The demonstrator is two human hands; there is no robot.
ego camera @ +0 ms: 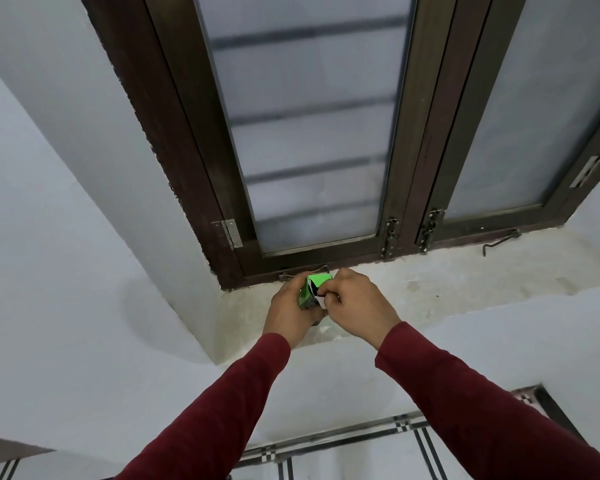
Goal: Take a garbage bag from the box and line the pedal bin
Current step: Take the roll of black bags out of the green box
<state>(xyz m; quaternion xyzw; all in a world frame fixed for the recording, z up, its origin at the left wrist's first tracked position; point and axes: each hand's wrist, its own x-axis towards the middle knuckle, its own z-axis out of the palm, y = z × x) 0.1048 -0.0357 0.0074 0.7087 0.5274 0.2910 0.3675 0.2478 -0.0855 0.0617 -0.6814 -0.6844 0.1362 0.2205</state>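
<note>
A small green box (311,289) with black and white print is held over the left end of the window sill. My left hand (290,313) wraps around the box from the left and below. My right hand (357,306) meets it from the right, its fingertips pinched at the box's open white flap. I cannot tell whether a bag is between those fingers. The pedal bin is not in view. Both arms wear dark red sleeves.
A dark brown framed window (312,133) with frosted glass rises behind the pale sill (447,282). Metal latches (390,237) and a hook stay (499,242) sit at the frame's base. White walls flank the sill; tiled floor (361,452) lies below.
</note>
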